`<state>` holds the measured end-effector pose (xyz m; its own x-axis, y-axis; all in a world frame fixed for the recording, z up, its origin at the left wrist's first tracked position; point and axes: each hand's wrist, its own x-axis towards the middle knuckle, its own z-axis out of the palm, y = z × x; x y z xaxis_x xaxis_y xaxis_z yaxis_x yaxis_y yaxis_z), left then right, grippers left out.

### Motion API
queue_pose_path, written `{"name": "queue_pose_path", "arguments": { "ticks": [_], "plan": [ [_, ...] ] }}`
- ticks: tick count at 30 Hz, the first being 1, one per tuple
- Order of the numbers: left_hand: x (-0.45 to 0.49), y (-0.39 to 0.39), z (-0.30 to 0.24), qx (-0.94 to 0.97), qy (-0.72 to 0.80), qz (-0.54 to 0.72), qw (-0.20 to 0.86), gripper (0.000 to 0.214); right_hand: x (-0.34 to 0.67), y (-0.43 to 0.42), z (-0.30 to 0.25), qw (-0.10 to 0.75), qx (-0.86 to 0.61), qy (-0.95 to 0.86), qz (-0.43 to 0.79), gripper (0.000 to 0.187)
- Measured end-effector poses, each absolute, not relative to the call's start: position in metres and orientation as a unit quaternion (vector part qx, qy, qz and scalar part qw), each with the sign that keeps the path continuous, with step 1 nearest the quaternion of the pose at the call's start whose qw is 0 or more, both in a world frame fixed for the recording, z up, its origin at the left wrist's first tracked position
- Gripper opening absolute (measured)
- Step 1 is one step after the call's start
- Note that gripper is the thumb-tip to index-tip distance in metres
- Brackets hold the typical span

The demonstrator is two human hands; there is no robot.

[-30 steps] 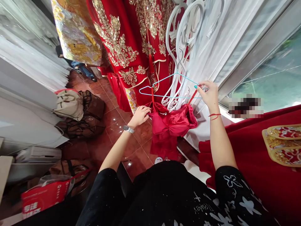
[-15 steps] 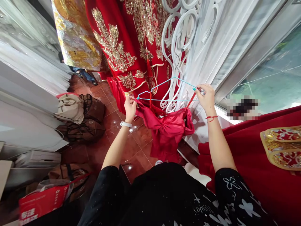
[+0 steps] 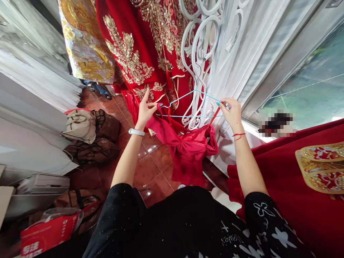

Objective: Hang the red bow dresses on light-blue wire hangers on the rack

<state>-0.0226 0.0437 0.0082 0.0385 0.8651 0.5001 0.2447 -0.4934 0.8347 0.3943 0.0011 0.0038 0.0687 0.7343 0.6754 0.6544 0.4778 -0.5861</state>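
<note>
A red satin dress [image 3: 188, 150] hangs below a thin light-blue hanger [image 3: 182, 96], whose metal hook points up. My left hand [image 3: 145, 113] is at the hanger's left end; its index finger is raised while the thumb presses at the dress's left strap, with the other fingers partly hidden. At the hanger's right end, my right hand [image 3: 232, 113] pinches the hanger arm and the thin red right strap between thumb and fingers. The dress bodice sags between my hands, slightly lower on the right.
Red garments with gold embroidery [image 3: 129, 57] hang ahead, beside a white scrolled metal stand [image 3: 206, 36]. Brown bags [image 3: 104, 143] lie on the tiled floor [image 3: 158, 179] at left, near a red carton [image 3: 51, 233]. Another red garment [image 3: 268, 172] is close on my right.
My left hand has shifted left and a little up, and its index finger has lifted away from the thumb. The hanger has moved slightly left; the dress's left shoulder is pulled outward.
</note>
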Motion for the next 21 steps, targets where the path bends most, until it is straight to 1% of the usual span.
{"name": "queue_pose_path", "arguments": {
  "ticks": [3,7,8,10,12,13,15,16,17,18,21],
  "plan": [
    [-0.008,0.042,0.016,0.725,0.384,0.495,0.287,0.106,0.395,0.0,0.002,0.52,-0.507,-0.686,0.028,0.019],
    [0.001,0.04,0.014,0.781,0.369,0.423,0.275,0.105,0.395,-0.001,0.002,0.518,-0.516,-0.683,-0.001,0.021],
    [0.001,0.038,0.013,0.789,0.37,0.41,0.27,0.101,0.395,-0.001,0.001,0.517,-0.518,-0.682,-0.006,0.021],
    [-0.001,0.032,0.011,0.803,0.378,0.383,0.256,0.086,0.398,-0.001,-0.001,0.523,-0.517,-0.678,-0.012,0.02],
    [-0.004,0.026,0.011,0.814,0.397,0.352,0.236,0.068,0.404,-0.002,-0.011,0.553,-0.516,-0.654,-0.023,0.021],
    [-0.006,0.024,0.011,0.816,0.408,0.34,0.227,0.062,0.408,-0.003,-0.02,0.58,-0.523,-0.623,-0.032,0.025],
    [-0.008,0.02,0.01,0.808,0.427,0.337,0.224,0.059,0.416,-0.009,-0.046,0.639,-0.565,-0.52,-0.042,0.034],
    [-0.008,0.019,0.008,0.8,0.433,0.346,0.232,0.06,0.42,-0.014,-0.061,0.654,-0.598,-0.462,-0.03,0.037],
    [-0.008,0.018,0.006,0.791,0.436,0.356,0.241,0.062,0.422,-0.02,-0.078,0.648,-0.639,-0.415,0.002,0.038],
    [-0.008,0.018,0.004,0.783,0.437,0.364,0.25,0.065,0.423,-0.027,-0.095,0.615,-0.681,-0.394,0.055,0.037],
    [-0.006,0.016,0.0,0.775,0.448,0.366,0.254,0.073,0.42,-0.049,-0.136,0.429,-0.762,-0.435,0.216,0.032]
  ]
}}
